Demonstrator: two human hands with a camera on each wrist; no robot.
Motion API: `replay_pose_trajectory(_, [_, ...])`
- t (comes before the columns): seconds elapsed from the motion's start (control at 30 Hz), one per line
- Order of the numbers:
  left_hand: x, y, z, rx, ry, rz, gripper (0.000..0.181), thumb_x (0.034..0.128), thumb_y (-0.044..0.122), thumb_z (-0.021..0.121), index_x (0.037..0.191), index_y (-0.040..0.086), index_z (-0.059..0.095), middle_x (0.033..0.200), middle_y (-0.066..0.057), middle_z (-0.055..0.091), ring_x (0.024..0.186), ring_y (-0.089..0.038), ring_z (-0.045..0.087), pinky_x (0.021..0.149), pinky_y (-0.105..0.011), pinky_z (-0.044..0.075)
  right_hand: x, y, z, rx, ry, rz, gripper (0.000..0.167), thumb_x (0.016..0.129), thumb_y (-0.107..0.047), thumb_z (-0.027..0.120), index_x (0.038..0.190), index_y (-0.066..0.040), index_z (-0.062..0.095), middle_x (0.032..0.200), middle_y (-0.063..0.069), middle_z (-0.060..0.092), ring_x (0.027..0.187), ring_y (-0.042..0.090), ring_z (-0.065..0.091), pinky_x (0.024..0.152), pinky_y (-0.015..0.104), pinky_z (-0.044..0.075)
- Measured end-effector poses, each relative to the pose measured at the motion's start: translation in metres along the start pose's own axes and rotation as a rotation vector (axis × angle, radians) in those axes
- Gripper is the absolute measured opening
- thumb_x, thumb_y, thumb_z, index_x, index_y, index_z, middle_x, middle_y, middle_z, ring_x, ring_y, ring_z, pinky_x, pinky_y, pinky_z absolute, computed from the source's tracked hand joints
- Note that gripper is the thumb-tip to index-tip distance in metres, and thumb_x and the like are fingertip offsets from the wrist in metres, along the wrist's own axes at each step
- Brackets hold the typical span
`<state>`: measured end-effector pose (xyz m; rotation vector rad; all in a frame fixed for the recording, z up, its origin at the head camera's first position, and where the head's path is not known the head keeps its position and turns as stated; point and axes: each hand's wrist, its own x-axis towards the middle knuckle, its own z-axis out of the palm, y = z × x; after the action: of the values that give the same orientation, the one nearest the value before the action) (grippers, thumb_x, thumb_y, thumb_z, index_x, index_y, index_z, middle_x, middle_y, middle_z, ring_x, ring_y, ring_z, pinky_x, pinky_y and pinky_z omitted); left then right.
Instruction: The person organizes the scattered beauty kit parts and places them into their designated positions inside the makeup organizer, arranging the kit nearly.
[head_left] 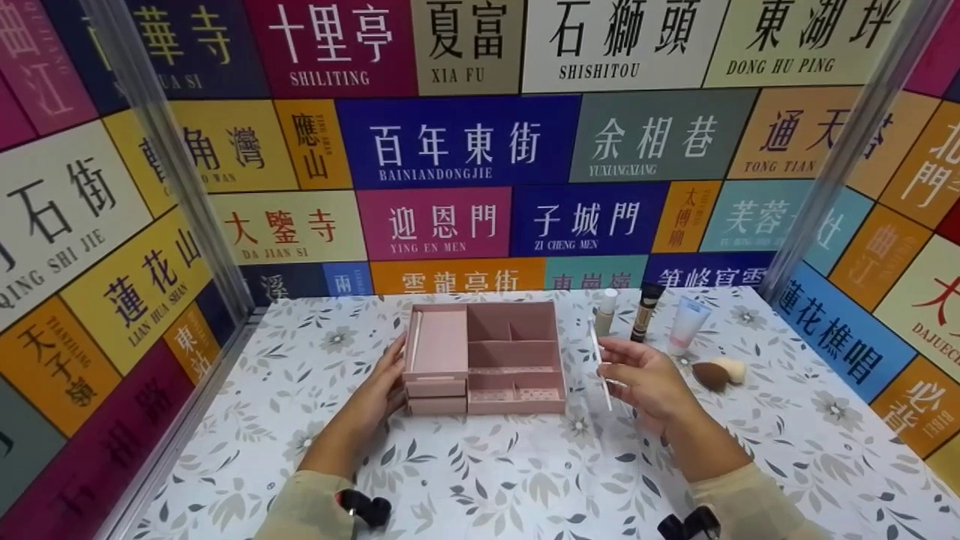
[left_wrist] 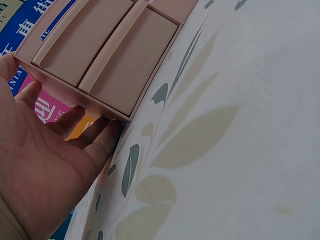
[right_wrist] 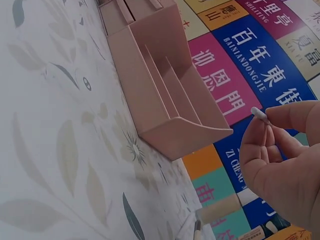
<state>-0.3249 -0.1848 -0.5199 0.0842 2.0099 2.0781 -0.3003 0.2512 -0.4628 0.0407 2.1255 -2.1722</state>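
Observation:
A pink desktop organizer [head_left: 486,360] stands on the patterned tabletop, with open compartments on its right and two small drawers [left_wrist: 132,57] low on its left. A slim pale stick [head_left: 417,341] lies on its flat left top. My left hand [head_left: 381,379] touches the organizer's left side with extended fingers, seen from the palm in the left wrist view. To the organizer's right, my right hand [head_left: 649,382] pinches a thin white stick [head_left: 600,360] between thumb and fingers. In the right wrist view one end of that stick [right_wrist: 258,114] pokes out; its exact kind cannot be told.
Behind my right hand stand a small white-capped bottle [head_left: 604,311], a black tube [head_left: 645,311] and a pale blue-pink tube [head_left: 690,324]. Right of it lies a brown-bristled brush [head_left: 709,376] against a beige piece [head_left: 735,369]. Colourful sign panels [head_left: 457,142] wall the table's back and sides.

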Motion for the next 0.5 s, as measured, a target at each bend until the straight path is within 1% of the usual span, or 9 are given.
replay_pose_trajectory(0.1, [0.001,0.0,0.0,-0.001,0.003,-0.004,0.054,0.1121,0.052,0.045,0.163,0.058,0.027,0.178,0.008,0.025,0.163,-0.025,0.034,0.135,-0.052,0.026,-0.003,-0.003,0.008,0.016,-0.026,0.001,0.059,0.1,0.001,0.068,0.157,-0.001,0.05,0.117,-0.001,0.066,0.102,0.014,0.068,0.093,0.032,0.061])
replay_pose_trajectory(0.23, [0.001,0.0,-0.001,0.001,0.002,-0.006,0.054,0.1119,0.052,0.045,0.163,0.06,0.027,0.178,0.009,0.026,0.163,-0.025,0.034,0.135,-0.052,0.026,-0.006,-0.005,0.018,0.044,-0.071,-0.005,0.063,0.1,0.002,0.066,0.159,0.003,0.044,0.118,-0.001,0.065,0.103,0.014,0.066,0.092,0.031,0.061])
replay_pose_trajectory(0.37, [0.001,0.0,0.0,-0.016,-0.001,-0.005,0.053,0.1117,0.053,0.045,0.162,0.061,0.029,0.178,0.01,0.027,0.163,-0.024,0.034,0.135,-0.052,0.026,-0.006,-0.007,0.029,0.058,-0.084,-0.008,0.063,0.1,0.002,0.067,0.159,0.004,0.044,0.119,0.0,0.066,0.104,0.013,0.067,0.09,0.029,0.061])
replay_pose_trajectory(0.5, [0.001,0.0,0.001,-0.039,0.003,-0.017,0.052,0.1108,0.054,0.048,0.159,0.063,0.031,0.177,0.011,0.027,0.162,-0.023,0.035,0.135,-0.052,0.026,-0.003,-0.009,0.041,0.076,-0.095,-0.02,0.062,0.099,0.003,0.067,0.157,0.004,0.047,0.122,0.002,0.068,0.107,0.014,0.07,0.093,0.031,0.062])
